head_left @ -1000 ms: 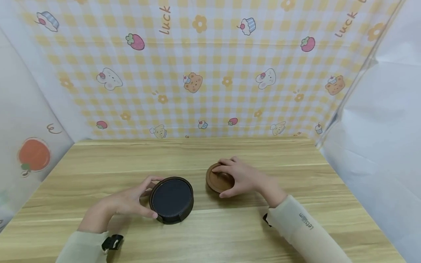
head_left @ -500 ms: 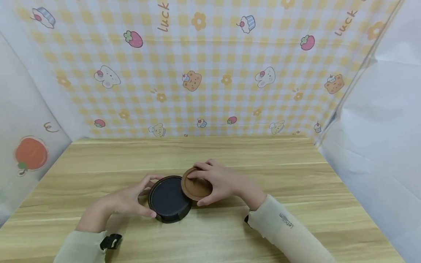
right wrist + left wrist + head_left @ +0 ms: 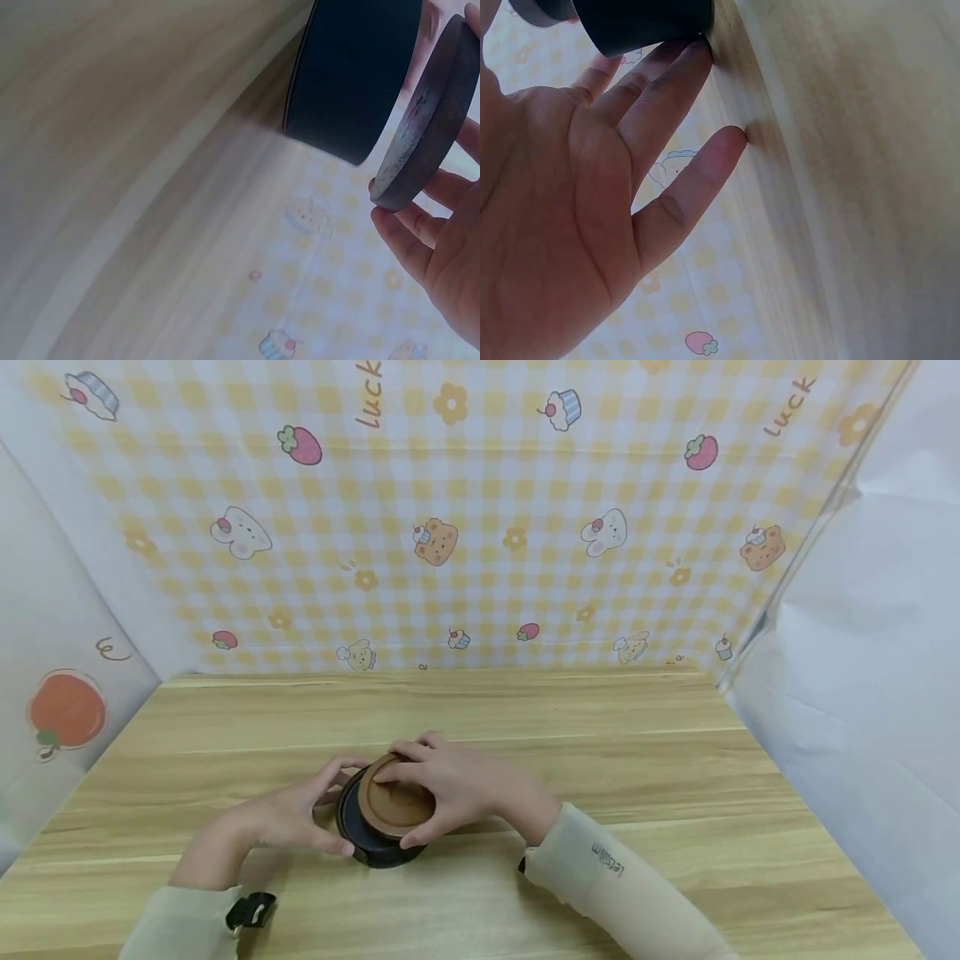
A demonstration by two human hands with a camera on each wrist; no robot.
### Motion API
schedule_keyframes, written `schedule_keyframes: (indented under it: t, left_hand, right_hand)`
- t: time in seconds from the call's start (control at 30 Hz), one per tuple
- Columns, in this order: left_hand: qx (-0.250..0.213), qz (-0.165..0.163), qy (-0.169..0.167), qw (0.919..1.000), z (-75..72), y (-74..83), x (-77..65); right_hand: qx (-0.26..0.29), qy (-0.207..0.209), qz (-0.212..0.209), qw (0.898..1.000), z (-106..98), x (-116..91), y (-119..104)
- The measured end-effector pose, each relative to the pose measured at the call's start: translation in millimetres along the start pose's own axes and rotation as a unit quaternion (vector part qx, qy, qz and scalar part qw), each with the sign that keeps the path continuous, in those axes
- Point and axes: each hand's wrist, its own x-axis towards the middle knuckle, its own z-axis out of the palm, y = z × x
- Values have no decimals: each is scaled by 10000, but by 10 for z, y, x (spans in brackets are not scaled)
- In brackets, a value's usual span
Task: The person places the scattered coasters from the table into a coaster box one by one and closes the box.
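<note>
A round black coaster holder [image 3: 386, 857] with a stitched dark top stands on the wooden table. My left hand [image 3: 288, 818] holds it from the left, thumb at the front and fingers round the back. In the left wrist view those fingers [image 3: 667, 90] touch the black wall near the tabletop. My right hand [image 3: 468, 785] grips a round brown wooden coaster [image 3: 386, 810] with a raised rim, above the holder. The right wrist view shows this coaster [image 3: 431, 112] tilted and apart from the holder's wall [image 3: 352, 75], fingertips at its edge.
The light wood-grain table [image 3: 600, 743] stretches out around both hands. Behind it hangs a yellow checked cloth [image 3: 487, 527] with cartoon prints. White sheets [image 3: 847, 652] close off the right and left sides.
My right hand has carried the brown wooden coaster leftward from the right of the black holder to above it. The left hand keeps its place at the holder.
</note>
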Motion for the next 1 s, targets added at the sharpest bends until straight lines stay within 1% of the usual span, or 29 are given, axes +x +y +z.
schedule_keyframes:
  t: [0.2, 0.47, 0.67, 0.83, 1.0]
  left_hand:
    - [11, -29, -32, 10000, -11, -1, 4]
    - [129, 24, 5, 9999, -10, -16, 4]
    - [14, 48, -52, 10000, -11, -27, -15]
    - [-45, 82, -69, 9999, -10, -27, -26]
    - [-26, -47, -60, 10000, -9, -21, -16]
  right_hand:
    - [-88, -172, -52, 9998, 22, 106, -66]
    - [-194, -197, -131, 9995, 96, 169, -70]
    - [-238, -228, -167, 9993, 117, 209, -86]
    - [-407, -265, -172, 9987, 121, 243, -104]
    - [-437, -262, -132, 9986, 140, 253, -105]
